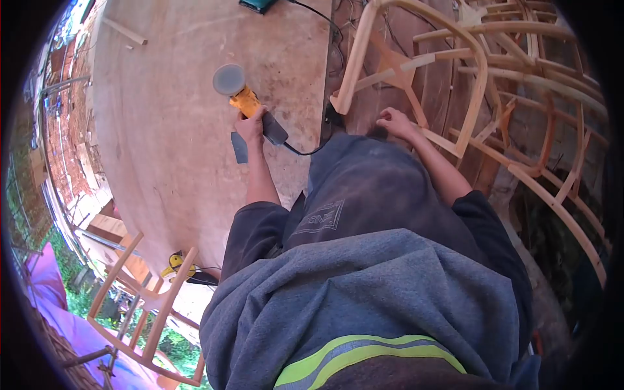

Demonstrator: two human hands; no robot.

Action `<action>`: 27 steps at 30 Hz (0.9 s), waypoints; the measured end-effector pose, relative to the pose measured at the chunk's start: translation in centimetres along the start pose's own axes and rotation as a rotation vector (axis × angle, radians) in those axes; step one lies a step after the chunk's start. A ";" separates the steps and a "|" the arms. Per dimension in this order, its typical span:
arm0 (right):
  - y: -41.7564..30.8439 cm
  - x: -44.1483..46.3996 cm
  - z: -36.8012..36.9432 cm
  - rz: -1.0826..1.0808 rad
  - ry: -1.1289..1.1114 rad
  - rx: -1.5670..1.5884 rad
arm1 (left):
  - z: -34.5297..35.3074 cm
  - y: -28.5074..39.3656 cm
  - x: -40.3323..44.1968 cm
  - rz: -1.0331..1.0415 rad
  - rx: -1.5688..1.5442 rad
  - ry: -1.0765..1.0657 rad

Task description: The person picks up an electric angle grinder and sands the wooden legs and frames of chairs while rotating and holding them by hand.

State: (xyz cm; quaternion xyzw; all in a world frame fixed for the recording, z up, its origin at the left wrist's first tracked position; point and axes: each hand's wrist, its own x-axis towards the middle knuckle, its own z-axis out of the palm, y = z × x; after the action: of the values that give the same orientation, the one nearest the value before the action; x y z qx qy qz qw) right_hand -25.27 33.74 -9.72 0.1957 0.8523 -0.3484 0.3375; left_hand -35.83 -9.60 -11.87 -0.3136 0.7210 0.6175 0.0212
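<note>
My left hand (249, 126) is wrapped round the body of a yellow-and-black disc sander (246, 103). Its round grey pad (229, 79) faces up toward me, and a black cord runs from its rear end toward my lap. Beside that hand, a small dark grey sheet (239, 147) lies on the wooden board. My right hand (395, 123) is off to the right, close to a wooden chair frame (480, 71). Its fingers are loosely bent and somewhat apart, with nothing visible in them; a dark patch lies just below it.
The large wooden board (175, 149) spreads in front and to the left. Several bare chair frames (546, 78) are piled at right. Another chair frame (159, 302) stands at lower left, near a yellow tool (177, 266). A green tool (258, 5) and cables lie at the top.
</note>
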 end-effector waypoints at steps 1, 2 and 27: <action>1.2 -0.6 -0.3 0.012 0.030 0.004 | -0.1 -0.1 0.2 0.042 0.116 0.029; 2.1 -1.2 -0.7 0.032 0.050 0.031 | 0.0 0.0 0.5 0.090 0.228 0.056; 37.4 -9.4 -7.1 0.552 0.720 0.284 | 6.5 -1.0 -3.4 0.223 0.972 0.403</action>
State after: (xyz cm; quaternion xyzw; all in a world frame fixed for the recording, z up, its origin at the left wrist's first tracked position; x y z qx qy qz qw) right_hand -0.63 63.40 -16.56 0.5672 0.7752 -0.2689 0.0703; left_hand -34.90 -2.35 -12.88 -0.3017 0.9424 0.1385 -0.0406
